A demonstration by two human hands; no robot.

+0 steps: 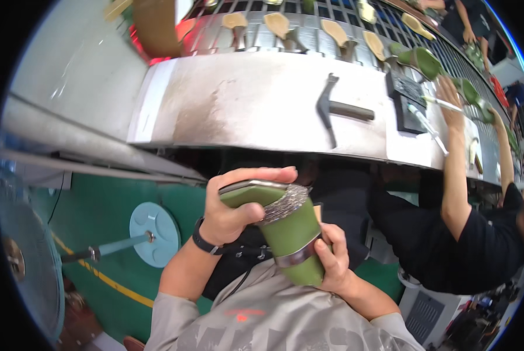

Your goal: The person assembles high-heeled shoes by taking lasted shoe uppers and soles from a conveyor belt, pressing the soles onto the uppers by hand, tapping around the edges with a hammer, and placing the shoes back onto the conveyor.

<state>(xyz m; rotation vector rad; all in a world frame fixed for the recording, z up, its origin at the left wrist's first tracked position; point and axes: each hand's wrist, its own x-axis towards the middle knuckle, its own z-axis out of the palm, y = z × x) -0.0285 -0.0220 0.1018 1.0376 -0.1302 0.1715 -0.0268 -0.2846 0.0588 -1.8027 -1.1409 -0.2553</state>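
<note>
We curl our left hand [222,220] and right hand [334,261] around opposite ends of a green shoe [295,233], seemingly light, firm, best held there.

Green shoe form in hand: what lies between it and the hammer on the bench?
In the head view, the front edge of the metal bench and a dark, unclear space below it separate the green shoe form from the hammer.

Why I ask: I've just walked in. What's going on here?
The left hand grips one end of a green shoe with a glittery band; the right hand holds its other end. A hammer lies on the bench beyond. To the right, a co-worker reaches toward other green shoes.
</note>
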